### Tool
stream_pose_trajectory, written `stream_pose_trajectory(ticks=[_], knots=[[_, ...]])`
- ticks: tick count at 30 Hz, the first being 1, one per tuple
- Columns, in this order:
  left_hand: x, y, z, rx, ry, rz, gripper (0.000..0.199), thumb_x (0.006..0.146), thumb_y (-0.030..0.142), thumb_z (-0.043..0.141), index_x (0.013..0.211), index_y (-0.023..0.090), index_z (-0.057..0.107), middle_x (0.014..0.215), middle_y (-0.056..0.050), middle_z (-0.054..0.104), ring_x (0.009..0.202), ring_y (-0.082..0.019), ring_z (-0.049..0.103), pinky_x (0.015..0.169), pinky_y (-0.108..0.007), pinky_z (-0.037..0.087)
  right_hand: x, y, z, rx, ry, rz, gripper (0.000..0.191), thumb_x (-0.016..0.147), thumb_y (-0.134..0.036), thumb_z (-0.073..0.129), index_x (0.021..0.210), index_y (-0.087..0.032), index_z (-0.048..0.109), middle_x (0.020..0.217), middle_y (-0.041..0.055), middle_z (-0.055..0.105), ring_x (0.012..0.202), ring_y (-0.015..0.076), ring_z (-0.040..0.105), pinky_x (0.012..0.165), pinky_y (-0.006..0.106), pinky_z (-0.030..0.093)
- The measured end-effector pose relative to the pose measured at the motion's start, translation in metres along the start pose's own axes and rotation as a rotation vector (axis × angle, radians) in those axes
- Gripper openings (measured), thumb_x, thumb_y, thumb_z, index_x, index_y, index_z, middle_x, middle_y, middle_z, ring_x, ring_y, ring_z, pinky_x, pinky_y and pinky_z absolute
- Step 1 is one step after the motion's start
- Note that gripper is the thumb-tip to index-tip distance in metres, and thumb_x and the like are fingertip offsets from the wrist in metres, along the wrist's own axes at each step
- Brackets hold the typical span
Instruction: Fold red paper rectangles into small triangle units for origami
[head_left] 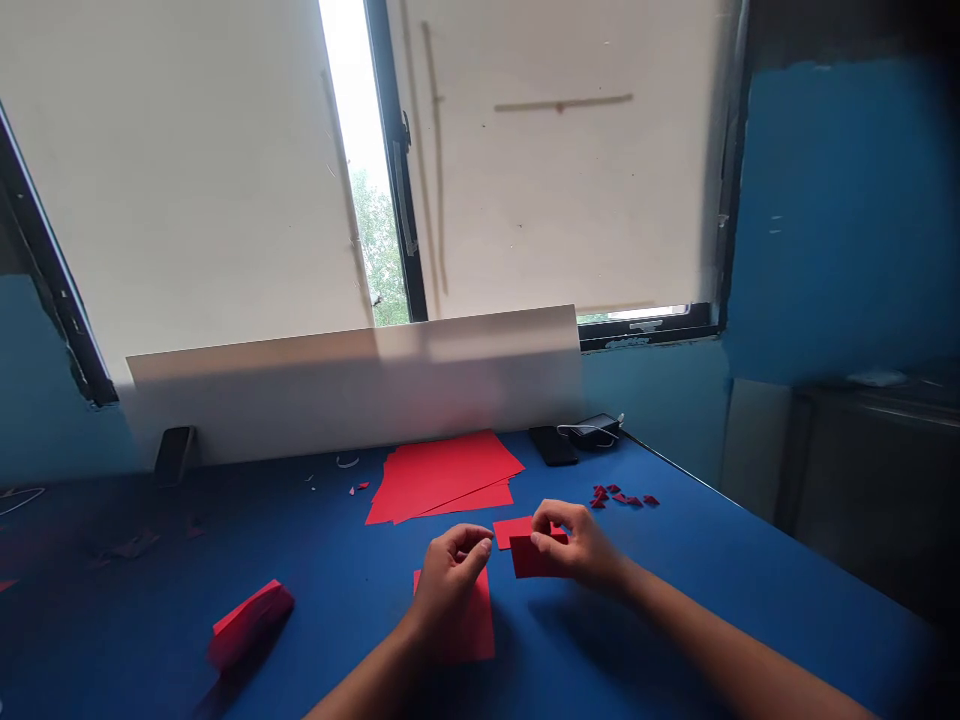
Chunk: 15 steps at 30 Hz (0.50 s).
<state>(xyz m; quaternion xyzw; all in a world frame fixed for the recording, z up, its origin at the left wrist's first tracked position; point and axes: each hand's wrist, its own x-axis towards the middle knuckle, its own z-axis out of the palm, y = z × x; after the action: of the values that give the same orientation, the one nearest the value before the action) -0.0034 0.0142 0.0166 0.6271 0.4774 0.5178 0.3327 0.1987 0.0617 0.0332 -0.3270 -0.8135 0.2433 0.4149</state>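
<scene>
My right hand (562,540) pinches a small red paper rectangle (529,560) between thumb and fingers, held upright above the blue table. Partly behind it lies another small red piece (506,533). Nearer the middle, my left hand (454,565) hovers over a red paper sheet (476,625); its thumb and index finger are pressed close together, and whatever may be between them is too small to tell. Beyond both hands is a stack of large red sheets (442,472).
The blue table (345,620) carries a folded red paper piece (251,625) at left and several small red folded bits (619,495) at right. At the back are a black phone (553,446), a dark device with a cable (595,431) and a dark upright object (174,455).
</scene>
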Motion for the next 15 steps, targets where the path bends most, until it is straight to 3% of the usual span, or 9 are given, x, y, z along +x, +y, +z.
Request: stream_pose_trajectory(ticks=[3, 7, 15], knots=[[-0.003, -0.002, 0.004, 0.048, -0.075, 0.035, 0.030, 0.081, 0.040, 0.061, 0.097, 0.017, 0.070, 0.091, -0.008, 0.071, 0.084, -0.022, 0.062, 0.077, -0.030, 0.046, -0.002, -0.001, 0.007, -0.060, -0.084, -0.064, 0.008, 0.075, -0.016, 0.060, 0.068, -0.017, 0.063, 0.069, 0.0011, 0.063, 0.066, 0.0150, 0.053, 0.063, 0.026, 0.039], [-0.007, 0.002, 0.008, 0.129, -0.126, 0.041, 0.027, 0.082, 0.040, 0.058, 0.079, 0.017, 0.072, 0.084, -0.007, 0.072, 0.080, -0.022, 0.063, 0.075, -0.030, 0.046, -0.006, -0.004, 0.017, -0.026, -0.137, -0.082, 0.011, 0.078, -0.021, 0.062, 0.068, -0.017, 0.064, 0.069, 0.0010, 0.064, 0.064, 0.0140, 0.053, 0.061, 0.026, 0.039], [-0.007, 0.008, 0.006, 0.107, -0.097, 0.058, 0.025, 0.083, 0.038, 0.056, 0.075, 0.017, 0.067, 0.076, -0.005, 0.068, 0.074, -0.019, 0.058, 0.069, -0.026, 0.042, -0.003, 0.003, 0.014, 0.061, -0.091, -0.021, 0.011, 0.076, -0.020, 0.060, 0.065, -0.018, 0.060, 0.066, -0.0002, 0.061, 0.064, 0.0145, 0.052, 0.062, 0.026, 0.041]])
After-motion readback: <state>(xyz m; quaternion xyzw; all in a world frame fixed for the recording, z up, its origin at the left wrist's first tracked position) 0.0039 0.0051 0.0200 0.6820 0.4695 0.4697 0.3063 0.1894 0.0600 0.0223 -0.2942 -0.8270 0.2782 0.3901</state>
